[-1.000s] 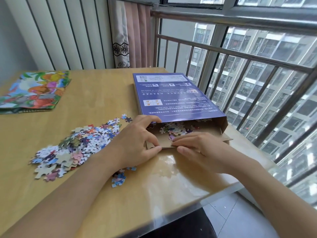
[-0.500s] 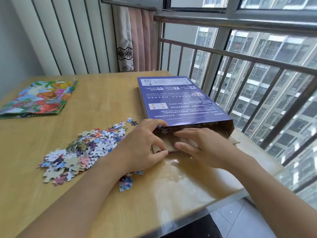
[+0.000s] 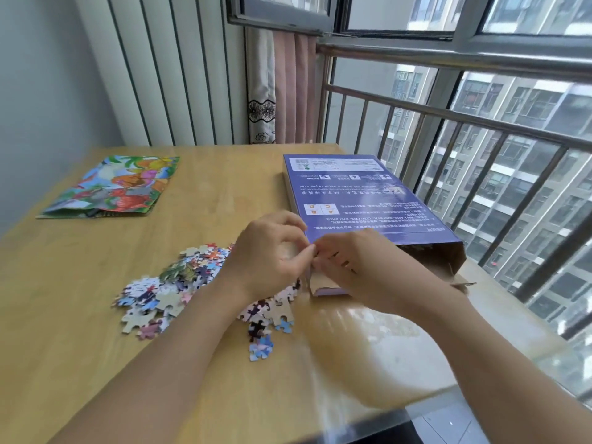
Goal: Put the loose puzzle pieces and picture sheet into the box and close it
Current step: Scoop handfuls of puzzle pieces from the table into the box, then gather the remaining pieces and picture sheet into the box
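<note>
- Left hand (image 3: 272,251) and right hand (image 3: 358,267), fingers curled, meet at the open near end of the purple box (image 3: 358,203); what they grasp is unclear.
- Box print reads "A B C D", "About 14 years old".
- Loose puzzle pieces (image 3: 173,290) lie left; picture sheet (image 3: 112,187) lies far left on the surface (image 3: 224,174).

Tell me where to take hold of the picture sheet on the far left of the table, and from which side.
Grip the picture sheet at its near edge, coming from the near side with the left hand. It lies flat on the table, and that edge looks slightly lifted and layered, so fingers could probably slip under there. No puzzle pieces lie on it.
</note>
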The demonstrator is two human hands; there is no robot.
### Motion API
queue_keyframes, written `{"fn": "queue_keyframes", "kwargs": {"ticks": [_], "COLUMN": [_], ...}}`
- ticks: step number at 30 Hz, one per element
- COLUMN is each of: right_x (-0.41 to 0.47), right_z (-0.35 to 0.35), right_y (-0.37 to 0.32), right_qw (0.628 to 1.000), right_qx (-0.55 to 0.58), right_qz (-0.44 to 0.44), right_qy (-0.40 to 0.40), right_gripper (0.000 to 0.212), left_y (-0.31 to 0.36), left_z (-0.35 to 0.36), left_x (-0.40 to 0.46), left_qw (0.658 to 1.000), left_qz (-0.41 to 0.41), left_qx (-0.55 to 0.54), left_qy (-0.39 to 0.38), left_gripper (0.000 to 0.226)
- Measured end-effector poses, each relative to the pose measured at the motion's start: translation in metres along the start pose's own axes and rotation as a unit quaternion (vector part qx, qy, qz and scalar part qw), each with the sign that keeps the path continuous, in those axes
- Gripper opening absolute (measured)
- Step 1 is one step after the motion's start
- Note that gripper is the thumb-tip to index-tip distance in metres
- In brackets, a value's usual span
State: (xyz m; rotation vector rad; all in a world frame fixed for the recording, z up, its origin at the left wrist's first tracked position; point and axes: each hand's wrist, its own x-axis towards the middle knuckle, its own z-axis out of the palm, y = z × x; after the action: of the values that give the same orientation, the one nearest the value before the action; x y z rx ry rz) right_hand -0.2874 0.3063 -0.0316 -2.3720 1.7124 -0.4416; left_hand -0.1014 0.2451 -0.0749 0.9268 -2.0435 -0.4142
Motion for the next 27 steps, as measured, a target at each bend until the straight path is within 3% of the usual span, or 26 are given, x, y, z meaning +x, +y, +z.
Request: {"fn": "queue_keyframes", "kwargs": {"ticks": [4, 9, 13, 21, 27], "right_x": [0.056, 0.13, 0.18, 0.228, 0.231], "right_z": [0.016, 0.055, 0.08, 0.101, 0.105], "right_y": [-0.045, -0.082, -0.098, -0.108, -0.118], "right_qw": [0.997, 0.995, 0.997, 0.996, 0.998], "right_qx": [0.019, 0.013, 0.029, 0.062, 0.033], "right_qz": [-0.067, -0.096, -0.061, -0.032, -0.045], "right_qy": [0.043, -0.009, -0.027, -0.062, -0.027], "right_gripper": [0.035, 0.051, 0.056, 0.054, 0.052], "left_y": [-0.031, -0.087, -0.125, -0.2, -0.216], "left_z": [-0.048, -0.1, -0.117, -0.164, -0.162], "left_x": [0.007, -0.003, -0.013, -0.022, 0.009], "left_qw": [0.987, 0.929, 0.883, 0.869, 0.851], "left_qz": [-0.112, -0.295, -0.422, -0.372, -0.349], "left_qx": [0.037, 0.09, 0.131, 0.321, 0.388], "left_qy": [0.111, 0.206, 0.157, 0.057, 0.055], "left_gripper": [0.008, 0.009, 0.036, 0.09, 0.069]}}
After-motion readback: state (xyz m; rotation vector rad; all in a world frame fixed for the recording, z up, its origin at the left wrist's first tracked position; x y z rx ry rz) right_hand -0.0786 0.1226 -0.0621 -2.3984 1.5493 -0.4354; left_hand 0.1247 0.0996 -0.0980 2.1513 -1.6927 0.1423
